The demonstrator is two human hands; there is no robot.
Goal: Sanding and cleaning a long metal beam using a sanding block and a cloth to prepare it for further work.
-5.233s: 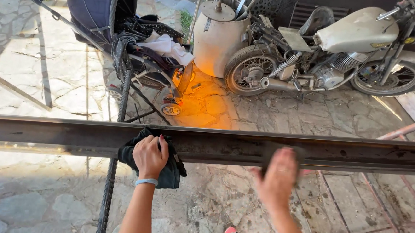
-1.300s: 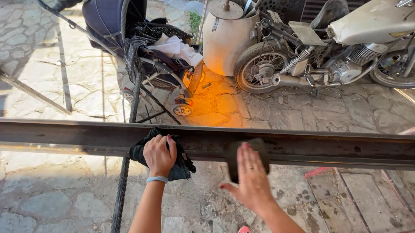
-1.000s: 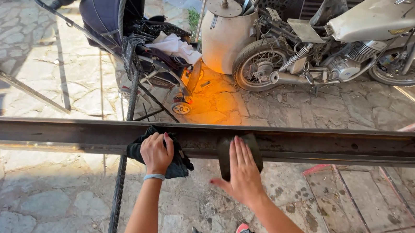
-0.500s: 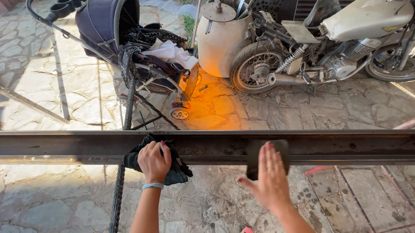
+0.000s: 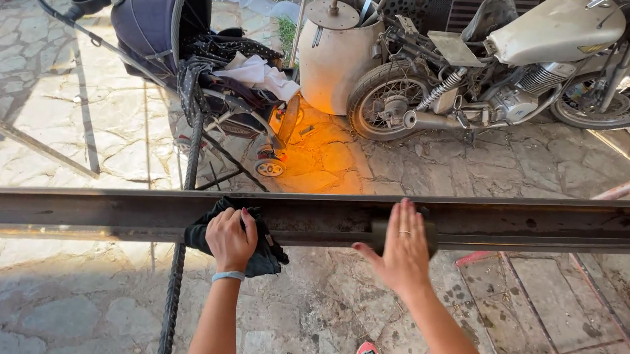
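Steel beam [image 5: 509,225], long, dark and rust-mottled, runs straight across your view from nine o'clock to three o'clock, its flat face towards you, a lighter edge along the top and a few darker blotches near the right end. Your left hand [image 5: 229,239] sits just left of centre, fingers curled tight around a crumpled dark cloth [image 5: 266,258] pressed against the beam's face; a pale band circles that wrist. Your right hand [image 5: 402,249] lies just right of centre, flat and spread, palm on a grey sanding block [image 5: 434,237] held against the metal, with a ring on one finger. Below the beam, at seven o'clock, a ribbed rod [image 5: 174,292] crosses behind it. Beyond, at eleven o'clock, a navy pram [image 5: 167,26] stands on the stone paving [image 5: 64,110], white fabric heaped in it. At twelve o'clock stands a pale metal drum [image 5: 335,54], and from one to two o'clock a cream-tanked motorcycle [image 5: 549,38] is parked.
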